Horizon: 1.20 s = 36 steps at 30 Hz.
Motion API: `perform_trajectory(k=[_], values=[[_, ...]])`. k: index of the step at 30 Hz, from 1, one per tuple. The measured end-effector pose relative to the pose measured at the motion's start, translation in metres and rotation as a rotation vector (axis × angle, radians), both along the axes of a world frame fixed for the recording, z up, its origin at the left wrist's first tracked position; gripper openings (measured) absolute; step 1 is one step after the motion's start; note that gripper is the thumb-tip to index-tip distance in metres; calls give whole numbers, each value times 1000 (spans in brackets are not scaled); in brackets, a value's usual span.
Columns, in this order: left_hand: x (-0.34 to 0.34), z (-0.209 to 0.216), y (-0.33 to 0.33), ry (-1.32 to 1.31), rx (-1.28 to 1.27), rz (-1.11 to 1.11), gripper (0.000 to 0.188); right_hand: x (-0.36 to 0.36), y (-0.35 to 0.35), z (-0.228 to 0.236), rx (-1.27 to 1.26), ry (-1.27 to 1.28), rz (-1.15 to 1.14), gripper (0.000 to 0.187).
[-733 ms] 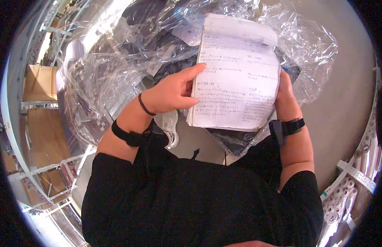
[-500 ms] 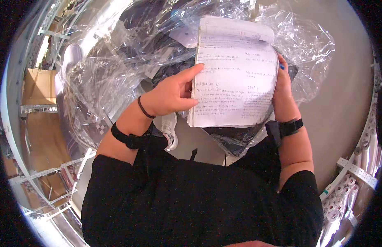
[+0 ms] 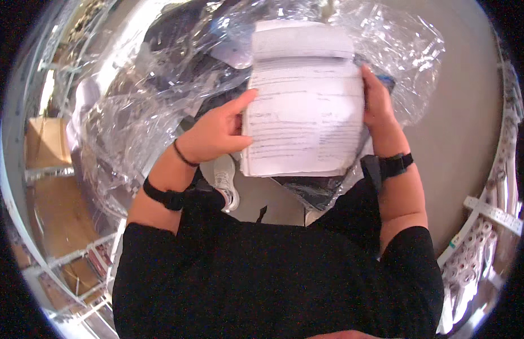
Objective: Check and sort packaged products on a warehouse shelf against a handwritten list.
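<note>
Between my two hands is a notepad [image 3: 307, 124] of white pages covered in rows of writing, its upper sheets curled back over the top edge. My left hand [image 3: 219, 130] grips its left edge, thumb and fingers closed around the side of the pages. At the upper right edge, my right hand [image 3: 377, 99] clasps it with the other fingers partly hidden behind. Under and behind the pad spreads crumpled clear plastic wrap [image 3: 409, 68], covering dark items [image 3: 312, 192] that I cannot make out.
On the left stand metal shelves [image 3: 64, 257] with cardboard boxes [image 3: 48, 142]. Several rolls [image 3: 468, 271] are stacked on a rack at the lower right. My white shoe [image 3: 223, 181] rests on the grey floor [image 3: 448, 130] beside the plastic.
The notepad and both hands have shifted left in the view. The curled sheets at its top now fold lower over the page. Both hands keep hold.
</note>
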<state>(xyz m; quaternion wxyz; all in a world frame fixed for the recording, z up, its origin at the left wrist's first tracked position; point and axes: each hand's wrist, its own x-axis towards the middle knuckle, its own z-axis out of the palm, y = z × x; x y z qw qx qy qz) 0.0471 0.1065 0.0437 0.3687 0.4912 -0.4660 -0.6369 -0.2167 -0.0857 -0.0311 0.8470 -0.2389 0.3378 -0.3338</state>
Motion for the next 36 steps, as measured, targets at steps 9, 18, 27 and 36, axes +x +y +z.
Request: perform_trajectory(k=[9,18,27,36], values=[[-4,2,-6,-32,35,16,73,2,6,7,-31,90,14,23],[-1,-8,-18,-608,-157,40,38,2,4,2,-38,40,-20,19],[8,-10,-20,-186,158,423,26,11,19,24,-1,50,-27,47],[17,-5,-15,436,115,487,28,20,23,-7,-207,37,23,26]])
